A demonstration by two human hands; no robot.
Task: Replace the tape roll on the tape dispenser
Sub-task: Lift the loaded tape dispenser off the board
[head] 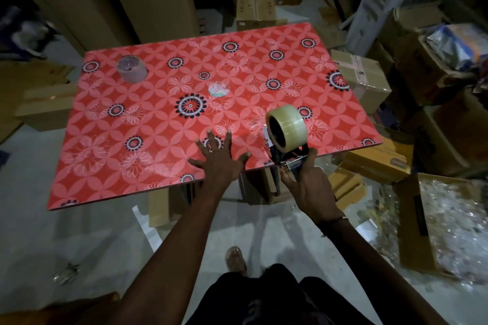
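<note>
Tape dispenser (286, 155) carries full clear tape roll (289, 124), right hand (307, 182) gripping handle.

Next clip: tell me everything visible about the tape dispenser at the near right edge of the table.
The tape dispenser is a hand-held gun type with a dark frame and shiny metal parts near the handle. A full roll of clear tape sits on its dark hub, roll axis roughly level. It stands at the near right edge of the red patterned table, handle toward the person. The right hand grips the handle; the left hand lies flat beside it, apart.
</note>
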